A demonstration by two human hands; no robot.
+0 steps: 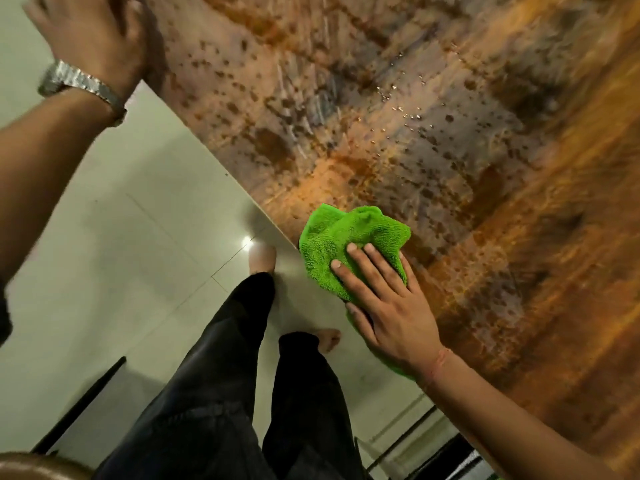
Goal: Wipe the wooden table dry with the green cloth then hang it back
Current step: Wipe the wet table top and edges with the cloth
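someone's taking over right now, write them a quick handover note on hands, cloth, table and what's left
Right hand: flat, palm down, pressing the bunched green cloth onto the wooden table at its near edge; an open press, not a closed grip.
Left hand: empty, resting at the table's edge further along, wristwatch on that wrist.
Done: wiping is under way.
Left: droplets and wet patches cover most of the tabletop beyond the cloth; wipe those dry, then hang the cloth back. The hanging spot is out of view.
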